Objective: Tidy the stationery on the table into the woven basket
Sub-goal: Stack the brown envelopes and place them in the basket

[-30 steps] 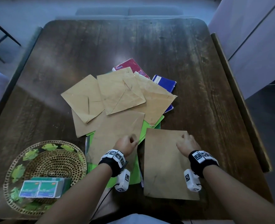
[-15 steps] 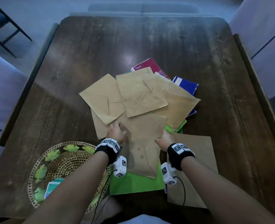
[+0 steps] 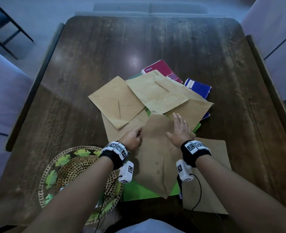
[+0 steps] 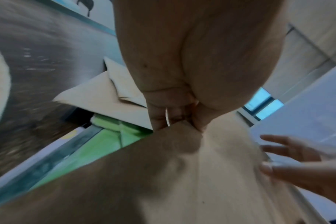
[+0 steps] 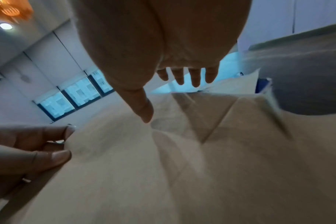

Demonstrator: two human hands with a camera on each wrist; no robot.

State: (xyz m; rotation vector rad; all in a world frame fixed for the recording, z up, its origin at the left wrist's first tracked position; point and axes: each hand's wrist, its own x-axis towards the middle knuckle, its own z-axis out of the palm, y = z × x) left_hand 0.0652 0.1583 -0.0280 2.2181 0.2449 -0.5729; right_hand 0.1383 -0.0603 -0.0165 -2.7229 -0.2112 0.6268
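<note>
The head camera looks steeply down over the table [image 3: 155, 39]; both wrist cameras sit close under the palms, facing forward, sharing the same brown envelope [image 3: 157, 148].

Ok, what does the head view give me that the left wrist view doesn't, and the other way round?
Only the head view shows the woven basket, the red notebook, the blue notebook and the spread of brown envelopes across the table. Only the left wrist view shows the left hand pinching the edge of the nearest envelope from beneath. Both show that envelope, the green folder under it, and the right hand open, fingers straight.
</note>
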